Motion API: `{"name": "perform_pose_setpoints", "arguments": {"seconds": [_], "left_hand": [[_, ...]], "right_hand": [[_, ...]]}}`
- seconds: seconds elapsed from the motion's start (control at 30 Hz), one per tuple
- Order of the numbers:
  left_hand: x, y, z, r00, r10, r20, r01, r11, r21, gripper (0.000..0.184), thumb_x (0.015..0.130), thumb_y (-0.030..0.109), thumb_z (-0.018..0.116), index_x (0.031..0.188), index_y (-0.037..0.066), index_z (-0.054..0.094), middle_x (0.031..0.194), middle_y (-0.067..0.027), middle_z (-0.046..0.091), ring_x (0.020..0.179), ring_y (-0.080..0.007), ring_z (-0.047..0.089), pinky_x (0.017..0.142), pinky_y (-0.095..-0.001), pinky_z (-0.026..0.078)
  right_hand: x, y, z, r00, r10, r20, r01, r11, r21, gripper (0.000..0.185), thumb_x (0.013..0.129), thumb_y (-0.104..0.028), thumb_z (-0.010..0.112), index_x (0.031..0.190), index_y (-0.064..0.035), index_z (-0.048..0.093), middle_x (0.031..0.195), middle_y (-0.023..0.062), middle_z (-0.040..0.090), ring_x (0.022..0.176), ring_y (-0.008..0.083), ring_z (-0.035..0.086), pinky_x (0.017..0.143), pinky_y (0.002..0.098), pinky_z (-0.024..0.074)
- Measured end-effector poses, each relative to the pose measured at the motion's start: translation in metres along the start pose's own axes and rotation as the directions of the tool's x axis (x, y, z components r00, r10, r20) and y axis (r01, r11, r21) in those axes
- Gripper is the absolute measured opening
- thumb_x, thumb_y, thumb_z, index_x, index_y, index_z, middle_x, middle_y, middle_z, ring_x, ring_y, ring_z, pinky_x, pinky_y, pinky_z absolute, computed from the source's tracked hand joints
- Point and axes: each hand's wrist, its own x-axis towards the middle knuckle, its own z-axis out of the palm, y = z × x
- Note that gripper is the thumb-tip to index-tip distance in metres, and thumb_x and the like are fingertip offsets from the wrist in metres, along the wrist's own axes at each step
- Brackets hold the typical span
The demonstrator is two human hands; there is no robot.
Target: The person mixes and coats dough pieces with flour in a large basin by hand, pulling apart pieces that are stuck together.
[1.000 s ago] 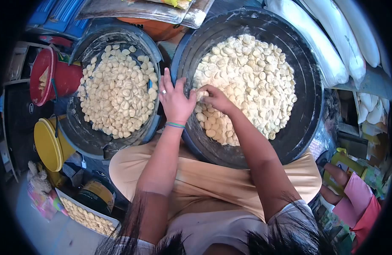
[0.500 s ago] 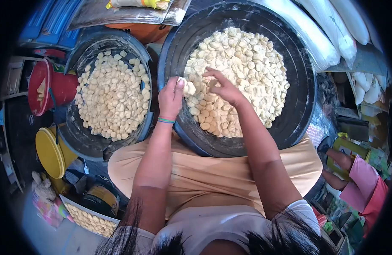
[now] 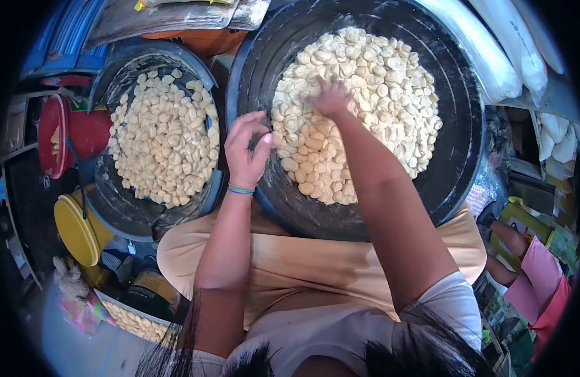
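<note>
A large black tub in front of me holds a heap of small round pale pieces, like floured dough. My right hand reaches down onto the heap, its fingers spread over the pieces; their tips are partly hidden. At the tub's left rim, my left hand is raised with thumb and fingers apart, and I see nothing in it. To its left stands a smaller dark tub, with more of the same pieces inside.
A red bucket and a yellow bucket stand at the left. White sacks lie beyond the large tub at the upper right. A box of pale pieces is at lower left. Another person's leg shows at the right.
The pale lump in my left hand is gone from it, and its fingers have opened. My right hand has moved forward onto the heap, its fingers spreading. The view has shifted slightly.
</note>
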Motion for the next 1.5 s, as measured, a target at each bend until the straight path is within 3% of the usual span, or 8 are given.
{"name": "perform_pose_setpoints", "arguments": {"seconds": [0.33, 0.43, 0.5, 0.6, 0.9, 1.03, 1.17, 1.5], "left_hand": [[-0.001, -0.012, 0.004, 0.995, -0.092, -0.041, 0.084, 0.982, -0.170, 0.030, 0.083, 0.027, 0.062, 0.086, -0.003, 0.060, 0.096, -0.0145, 0.064, 0.085, -0.0199, 0.058, 0.072, -0.0288, 0.046], [-0.002, -0.009, 0.005, 0.992, -0.115, -0.051, 0.103, 0.976, -0.194, 0.030, 0.083, 0.027, 0.063, 0.087, -0.002, 0.060, 0.097, -0.0143, 0.064, 0.085, -0.0197, 0.058, 0.072, -0.0286, 0.045], [-0.002, -0.008, 0.005, 0.992, -0.119, -0.045, 0.108, 0.977, -0.184, 0.029, 0.083, 0.027, 0.063, 0.087, -0.003, 0.060, 0.097, -0.0143, 0.064, 0.085, -0.0191, 0.057, 0.073, -0.0284, 0.046], [0.000, -0.007, 0.006, 0.993, -0.116, -0.038, 0.108, 0.980, -0.168, 0.029, 0.083, 0.025, 0.063, 0.087, -0.003, 0.060, 0.096, -0.0143, 0.064, 0.083, -0.0182, 0.057, 0.072, -0.0276, 0.046], [0.000, -0.007, 0.006, 0.987, -0.152, -0.048, 0.140, 0.971, -0.195, 0.021, 0.086, 0.018, 0.056, 0.089, -0.002, 0.061, 0.099, -0.0125, 0.062, 0.088, -0.0153, 0.055, 0.078, -0.0272, 0.045], [-0.001, -0.013, 0.008, 0.986, -0.143, -0.089, 0.120, 0.965, -0.231, 0.018, 0.084, 0.016, 0.059, 0.087, -0.002, 0.061, 0.096, -0.0117, 0.063, 0.082, -0.0146, 0.056, 0.072, -0.0259, 0.045], [0.001, -0.014, 0.010, 0.983, -0.139, -0.118, 0.115, 0.974, -0.193, 0.014, 0.083, 0.012, 0.061, 0.086, -0.002, 0.061, 0.095, -0.0112, 0.064, 0.080, -0.0146, 0.057, 0.069, -0.0261, 0.045], [0.027, -0.051, 0.084, 0.903, -0.328, 0.277, 0.126, 0.819, 0.560, 0.042, 0.087, 0.036, 0.062, 0.110, 0.001, 0.060, 0.117, -0.0208, 0.057, 0.113, -0.0388, 0.051, 0.099, -0.0411, 0.039]], "right_hand": [[-0.132, 0.027, 0.016, 0.528, -0.739, 0.418, 0.756, 0.633, 0.164, 0.054, 0.079, -0.043, 0.062, 0.128, -0.0241, 0.054, 0.142, 0.0140, 0.038, 0.133, 0.0318, 0.033, 0.108, 0.0593, 0.0223], [-0.095, 0.023, -0.038, 0.659, -0.512, 0.551, 0.660, 0.745, -0.097, 0.065, 0.078, -0.047, 0.062, 0.137, -0.0283, 0.045, 0.148, 0.0144, 0.031, 0.137, 0.0311, 0.029, 0.109, 0.0590, 0.0212], [-0.049, 0.038, -0.014, 0.914, -0.397, 0.087, 0.393, 0.807, -0.441, 0.081, 0.074, -0.060, 0.063, 0.144, -0.0343, 0.033, 0.155, 0.0137, 0.018, 0.139, 0.0325, 0.027, 0.106, 0.0639, 0.0217], [-0.023, -0.023, -0.007, 0.997, -0.083, 0.005, 0.082, 0.966, -0.247, 0.074, 0.081, -0.059, 0.054, 0.145, -0.0288, 0.033, 0.156, 0.0139, 0.012, 0.142, 0.0348, 0.017, 0.107, 0.0672, 0.0152], [-0.183, 0.057, 0.000, 0.424, -0.658, 0.623, 0.799, 0.595, 0.085, 0.061, 0.083, -0.045, 0.058, 0.140, -0.0278, 0.041, 0.137, 0.0035, 0.047, 0.135, 0.0257, 0.032, 0.107, 0.0637, 0.0200], [-0.109, 0.090, -0.014, 0.830, -0.557, 0.022, 0.520, 0.759, -0.392, 0.057, 0.086, -0.060, 0.049, 0.134, -0.0285, 0.049, 0.144, 0.0087, 0.039, 0.132, 0.0273, 0.035, 0.104, 0.0641, 0.0205], [-0.058, 0.006, 0.001, 0.982, -0.178, 0.066, 0.188, 0.954, -0.232, 0.068, 0.087, -0.062, 0.044, 0.145, -0.0279, 0.034, 0.150, 0.0137, 0.030, 0.141, 0.0320, 0.022, 0.110, 0.0657, 0.0042], [-0.210, 0.067, -0.024, 0.534, -0.783, 0.317, 0.739, 0.615, 0.274, 0.045, 0.074, -0.035, 0.069, 0.117, -0.0219, 0.062, 0.135, 0.0168, 0.044, 0.119, 0.0313, 0.046, 0.095, 0.0528, 0.0358]]}}
